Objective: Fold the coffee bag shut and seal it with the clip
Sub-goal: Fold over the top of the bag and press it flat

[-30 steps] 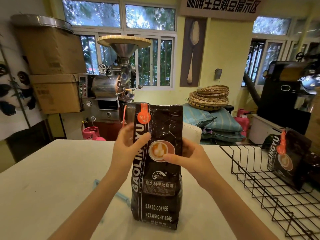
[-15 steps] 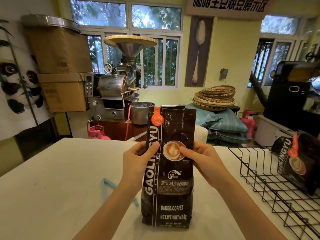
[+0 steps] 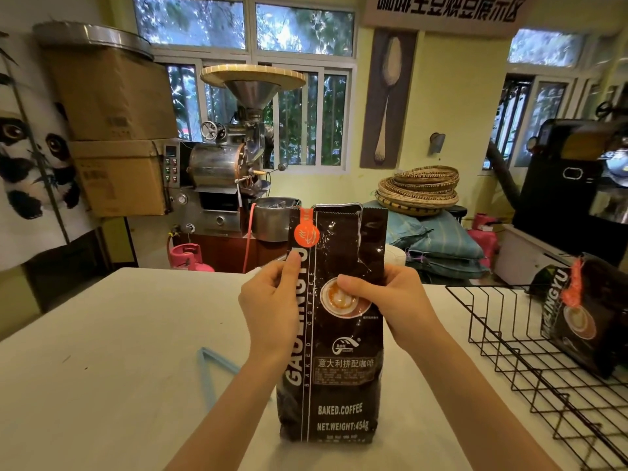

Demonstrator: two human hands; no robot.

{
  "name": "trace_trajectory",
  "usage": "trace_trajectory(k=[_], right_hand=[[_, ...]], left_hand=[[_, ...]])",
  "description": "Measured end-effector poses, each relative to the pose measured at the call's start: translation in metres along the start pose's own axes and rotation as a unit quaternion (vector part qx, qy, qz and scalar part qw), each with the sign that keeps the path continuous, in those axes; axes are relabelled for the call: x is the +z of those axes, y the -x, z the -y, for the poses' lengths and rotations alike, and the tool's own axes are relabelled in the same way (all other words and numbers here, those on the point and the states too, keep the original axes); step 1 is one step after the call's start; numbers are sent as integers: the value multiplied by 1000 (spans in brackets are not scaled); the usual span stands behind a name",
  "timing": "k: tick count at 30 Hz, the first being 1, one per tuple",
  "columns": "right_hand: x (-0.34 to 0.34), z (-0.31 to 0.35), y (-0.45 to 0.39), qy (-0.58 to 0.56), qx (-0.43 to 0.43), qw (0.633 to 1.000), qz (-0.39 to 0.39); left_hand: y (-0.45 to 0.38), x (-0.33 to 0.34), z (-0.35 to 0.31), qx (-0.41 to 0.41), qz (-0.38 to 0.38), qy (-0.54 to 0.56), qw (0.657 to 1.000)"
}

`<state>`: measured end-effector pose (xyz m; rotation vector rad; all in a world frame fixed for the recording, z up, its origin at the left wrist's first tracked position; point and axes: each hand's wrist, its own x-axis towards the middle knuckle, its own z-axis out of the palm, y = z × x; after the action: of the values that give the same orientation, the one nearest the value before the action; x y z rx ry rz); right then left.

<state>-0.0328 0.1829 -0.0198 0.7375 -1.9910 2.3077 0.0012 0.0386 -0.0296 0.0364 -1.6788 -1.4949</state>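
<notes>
The left thumb [image 3: 291,266] is pressed flat against the front of the coffee bag [image 3: 334,351] near its left edge, with the other fingers of the left hand [image 3: 270,307] wrapped behind it. On the right, the thumb [image 3: 350,286] is laid across the printed cup, and the right hand [image 3: 396,305] is closed around the bag's right edge. The bag is thus gripped from both sides at mid-height. It is stood upright on the white table [image 3: 102,351], near the front edge, its top unfolded and standing tall. A pale blue clip [image 3: 209,372] is seen lying open on the table, just left of the left forearm. To the right, a black wire rack [image 3: 543,362] is placed, with a second coffee bag [image 3: 584,317] leaned in it.
</notes>
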Motion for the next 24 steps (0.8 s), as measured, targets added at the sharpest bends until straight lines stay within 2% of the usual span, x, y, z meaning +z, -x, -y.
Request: trace_trajectory(k=[5, 11, 17, 24], right_hand=[[-1, 0, -1, -1, 6, 1000, 11], [-1, 13, -10, -9, -6, 1000, 3], [0, 23, -19, 1, -39, 999, -30], [-7, 23, -17, -5, -37, 999, -17]], left_hand=[[1, 1, 5, 46, -5, -18, 999], [-10, -1, -3, 36, 45, -17, 998], [-19, -1, -5, 164, 46, -169, 971], [-17, 4, -3, 205, 42, -136, 968]])
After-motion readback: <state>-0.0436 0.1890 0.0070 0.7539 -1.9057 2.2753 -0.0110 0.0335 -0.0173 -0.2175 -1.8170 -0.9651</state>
